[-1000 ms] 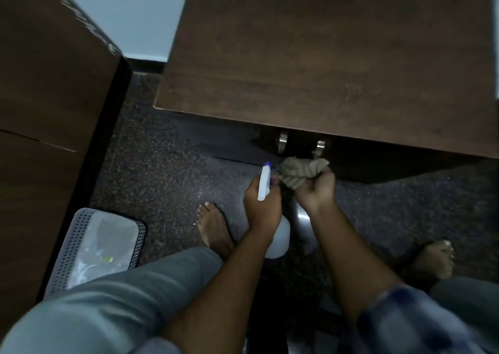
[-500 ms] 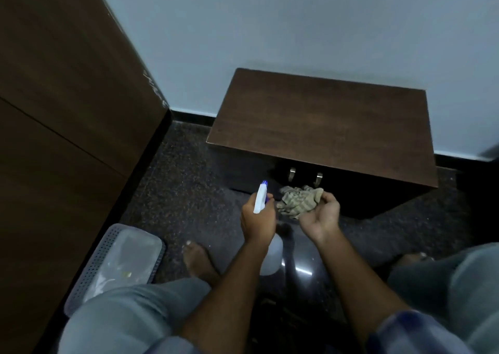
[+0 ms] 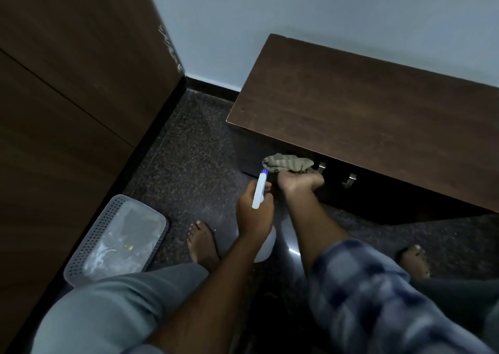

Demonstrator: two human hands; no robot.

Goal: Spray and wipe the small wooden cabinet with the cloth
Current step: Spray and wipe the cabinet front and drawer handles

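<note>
Status: L hand (image 3: 253,214) grips white spray bottle (image 3: 258,194) w/ blue nozzle. R hand (image 3: 298,184) beside it clutches crumpled beige striped cloth (image 3: 287,163); dark-brown wooden cabinet (image 3: 378,116) just beyond.

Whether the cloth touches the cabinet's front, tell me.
Cannot tell. Head view: the cloth, gripped in the right hand, overlaps the shadowed front of the wooden cabinet; neither contact nor gap shows.

Both bare forearms reach forward and down, side by side: left hand (image 3: 255,213) curled round the neck of a white plastic spray bottle with a blue nozzle (image 3: 258,191); right hand (image 3: 299,182), slightly farther forward, clutching a crumpled beige striped cloth (image 3: 287,163); blue checked sleeve (image 3: 364,286) covering the right upper arm.
</note>
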